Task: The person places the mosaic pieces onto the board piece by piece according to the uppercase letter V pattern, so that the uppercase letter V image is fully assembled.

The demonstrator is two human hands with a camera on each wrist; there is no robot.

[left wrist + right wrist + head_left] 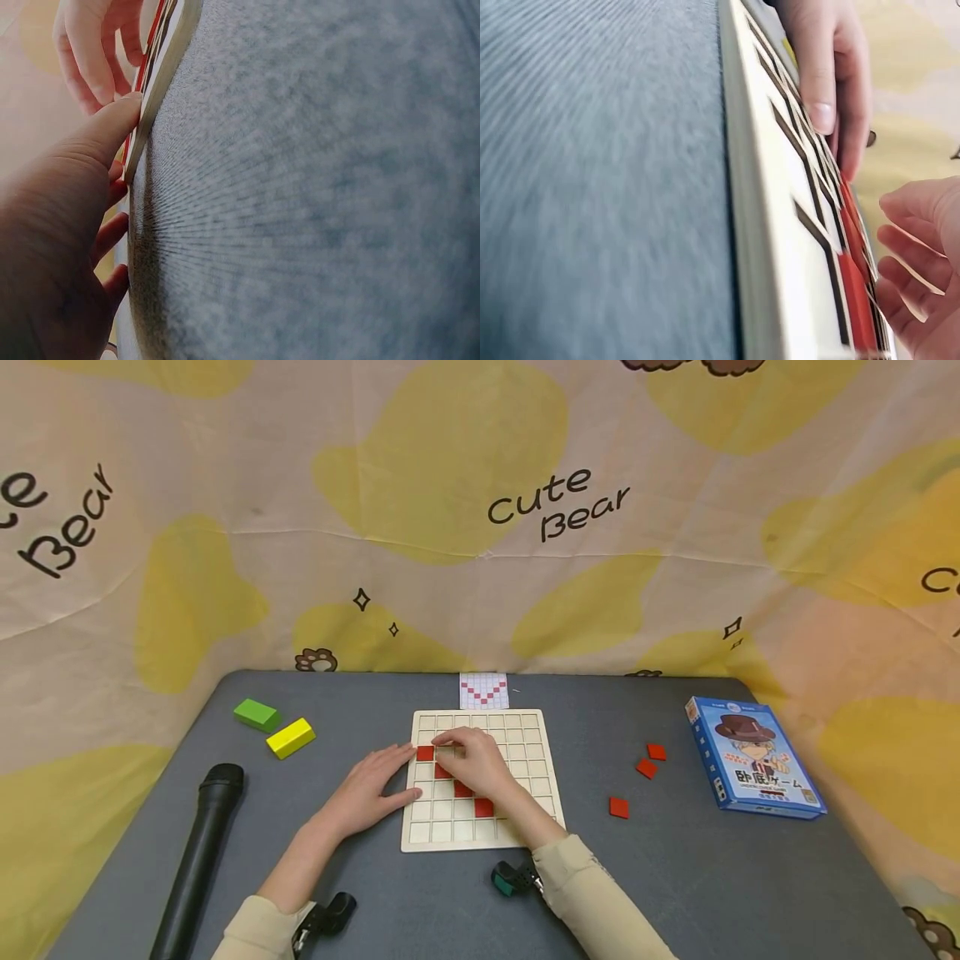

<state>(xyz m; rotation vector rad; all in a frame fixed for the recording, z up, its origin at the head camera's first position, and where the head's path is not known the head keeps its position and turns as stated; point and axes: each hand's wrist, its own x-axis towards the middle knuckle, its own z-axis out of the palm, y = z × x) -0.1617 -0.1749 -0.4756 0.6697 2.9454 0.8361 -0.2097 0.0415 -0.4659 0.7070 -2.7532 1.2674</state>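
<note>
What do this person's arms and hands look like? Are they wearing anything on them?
The left hand and right hand are bare, with no gloves. The left sleeve and right sleeve are plain cream. By each cuff sits a small black device, the left one and the right one, which shows a teal patch.

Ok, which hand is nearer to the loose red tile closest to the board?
Right. The right hand is over the board, to the left of that tile; the left hand is at the board's left edge, with the board between it and the tile.
</note>
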